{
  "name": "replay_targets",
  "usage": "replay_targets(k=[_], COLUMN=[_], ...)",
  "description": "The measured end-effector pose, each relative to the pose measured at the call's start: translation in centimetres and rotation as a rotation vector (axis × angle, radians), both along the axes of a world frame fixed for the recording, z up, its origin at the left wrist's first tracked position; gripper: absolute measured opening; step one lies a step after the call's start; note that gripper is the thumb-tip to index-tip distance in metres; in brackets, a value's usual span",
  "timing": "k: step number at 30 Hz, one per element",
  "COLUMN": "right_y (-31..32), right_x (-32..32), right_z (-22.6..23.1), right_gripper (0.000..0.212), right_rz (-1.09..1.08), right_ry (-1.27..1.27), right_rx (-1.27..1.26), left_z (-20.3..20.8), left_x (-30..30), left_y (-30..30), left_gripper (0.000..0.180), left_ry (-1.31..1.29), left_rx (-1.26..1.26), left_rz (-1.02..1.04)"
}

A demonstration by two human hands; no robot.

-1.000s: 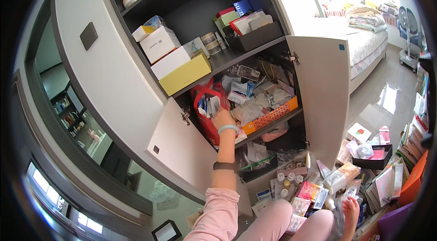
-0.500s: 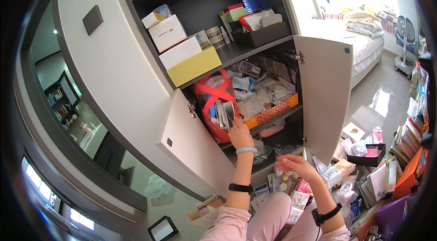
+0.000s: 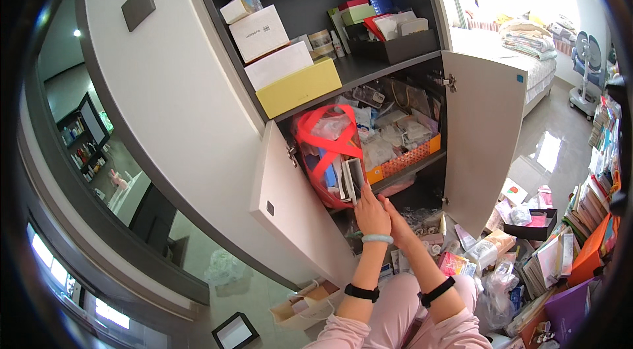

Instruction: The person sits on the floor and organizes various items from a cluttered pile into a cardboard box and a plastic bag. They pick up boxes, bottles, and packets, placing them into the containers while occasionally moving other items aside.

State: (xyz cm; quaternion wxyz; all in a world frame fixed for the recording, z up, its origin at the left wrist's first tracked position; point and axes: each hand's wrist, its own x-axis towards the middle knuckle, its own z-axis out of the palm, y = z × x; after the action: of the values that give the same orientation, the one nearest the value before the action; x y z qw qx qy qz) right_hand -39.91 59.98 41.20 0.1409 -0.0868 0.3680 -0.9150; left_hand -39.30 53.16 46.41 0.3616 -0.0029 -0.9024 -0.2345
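Observation:
I sit on the floor before an open white cabinet. My left hand (image 3: pixel 371 212), with a pale bead bracelet and a black wristband, reaches up to the lower shelf. Its fingers lie against the bottom edge of flat booklets (image 3: pixel 353 179) sticking out of a clear bag with red handles (image 3: pixel 326 148). My right hand (image 3: pixel 398 218) is pressed close beside the left, just below the shelf edge. It is partly hidden, so its grip cannot be made out. An orange basket (image 3: pixel 403 163) of packets sits to the right of the bag.
Cabinet doors stand open at left (image 3: pixel 290 210) and right (image 3: pixel 481 131). Above are a yellow box (image 3: pixel 300 88) and white boxes. Packets, books and a black tray (image 3: pixel 531 230) crowd the floor at right. A paper bag (image 3: pixel 306 303) and a picture frame (image 3: pixel 234 332) lie at left.
My left hand slid down from the booklets' middle to their lower edge. My right hand rose from the floor clutter and joined it under the red-handled bag.

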Motion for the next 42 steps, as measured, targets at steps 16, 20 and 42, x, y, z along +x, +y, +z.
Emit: replay_targets(k=[16, 20, 42], right_y=[-3.3, -3.6, -2.7], right_x=[-1.8, -2.1, -1.0], right_z=[-2.5, -2.4, -4.0], right_gripper=[0.051, 0.051, 0.065], right_rz=[0.288, 0.433, 0.399], right_ry=[-0.19, -0.131, -0.366], right_rx=[-0.64, -0.79, -0.777], left_z=[-2.5, 3.0, 17.6], left_x=[3.6, 6.3, -17.3], left_y=[0.9, 3.4, -7.8], left_gripper=[0.047, 0.048, 0.031], left_ry=[-0.403, -0.577, -0.48], left_rx=[-0.499, -0.65, -0.611], left_rz=[0.132, -0.012, 0.304])
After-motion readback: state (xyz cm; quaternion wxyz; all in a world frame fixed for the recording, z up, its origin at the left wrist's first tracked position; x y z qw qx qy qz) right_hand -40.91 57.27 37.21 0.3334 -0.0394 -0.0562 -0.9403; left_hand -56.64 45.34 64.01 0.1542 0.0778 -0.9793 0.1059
